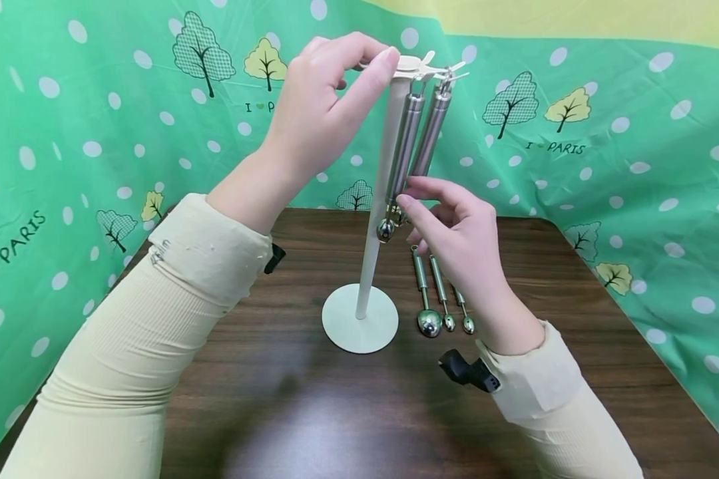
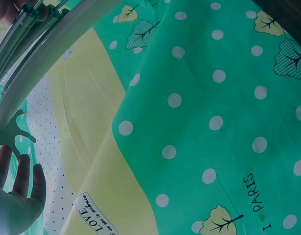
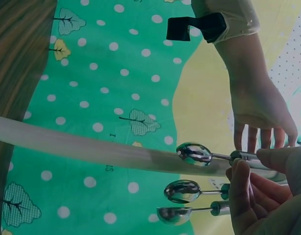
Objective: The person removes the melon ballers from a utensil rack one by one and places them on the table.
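A pale stand (image 1: 368, 266) with a round base rises from the table, hooks spreading from its top. My left hand (image 1: 317, 100) holds the rim of that top between thumb and fingers. Several steel scoops with tube handles hang from the hooks on the right side. With thumb and index finger, my right hand (image 1: 458, 233) pinches the lower handle of the front scoop (image 1: 385, 229). Its round bowl hangs close to the pole. In the right wrist view, two more hanging scoops (image 3: 182, 191) (image 3: 174, 215) show their bowls beside the right fingers.
Three more scoops lie side by side on the dark wood table (image 1: 245, 372), right of the base: a larger one (image 1: 429, 322) and two smaller ones (image 1: 449, 322) (image 1: 468, 324). A green dotted cloth (image 1: 126, 100) hangs behind and along the sides.
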{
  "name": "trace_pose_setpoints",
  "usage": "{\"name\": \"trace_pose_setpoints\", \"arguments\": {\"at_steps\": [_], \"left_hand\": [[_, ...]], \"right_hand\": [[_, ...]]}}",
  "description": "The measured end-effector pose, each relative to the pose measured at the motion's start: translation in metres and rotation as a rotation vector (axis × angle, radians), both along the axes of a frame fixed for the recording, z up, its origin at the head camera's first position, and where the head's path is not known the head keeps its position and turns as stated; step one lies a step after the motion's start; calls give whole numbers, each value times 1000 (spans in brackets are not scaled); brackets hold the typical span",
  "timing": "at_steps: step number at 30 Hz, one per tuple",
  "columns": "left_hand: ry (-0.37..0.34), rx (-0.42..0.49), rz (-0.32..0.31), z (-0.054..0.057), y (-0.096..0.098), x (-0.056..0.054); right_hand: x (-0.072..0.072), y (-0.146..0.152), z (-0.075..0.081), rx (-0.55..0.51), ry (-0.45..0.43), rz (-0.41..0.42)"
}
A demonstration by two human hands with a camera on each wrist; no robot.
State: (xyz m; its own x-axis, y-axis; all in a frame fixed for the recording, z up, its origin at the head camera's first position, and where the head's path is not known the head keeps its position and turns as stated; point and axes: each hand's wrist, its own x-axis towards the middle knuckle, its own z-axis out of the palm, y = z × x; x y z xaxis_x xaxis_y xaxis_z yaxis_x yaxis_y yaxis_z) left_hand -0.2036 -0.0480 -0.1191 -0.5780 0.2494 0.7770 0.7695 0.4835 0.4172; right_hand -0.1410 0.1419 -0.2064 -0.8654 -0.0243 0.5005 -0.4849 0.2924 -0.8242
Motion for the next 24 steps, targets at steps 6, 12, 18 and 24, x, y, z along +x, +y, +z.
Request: {"name": "trace_pose_setpoints", "arguments": {"at_steps": [6, 12, 18, 24], "left_hand": [[3, -8, -5, 0, -1, 0], [-6, -6, -16, 0, -1, 1], [-9, -8, -8, 1, 0, 3], [28, -11, 11, 2, -1, 3]], "right_hand": [[-6, -7, 5, 32, -32, 35], [-7, -9, 4, 31, -19, 58], [-1, -10, 0, -50, 72, 78], [8, -10, 2, -136, 163, 123]]}}
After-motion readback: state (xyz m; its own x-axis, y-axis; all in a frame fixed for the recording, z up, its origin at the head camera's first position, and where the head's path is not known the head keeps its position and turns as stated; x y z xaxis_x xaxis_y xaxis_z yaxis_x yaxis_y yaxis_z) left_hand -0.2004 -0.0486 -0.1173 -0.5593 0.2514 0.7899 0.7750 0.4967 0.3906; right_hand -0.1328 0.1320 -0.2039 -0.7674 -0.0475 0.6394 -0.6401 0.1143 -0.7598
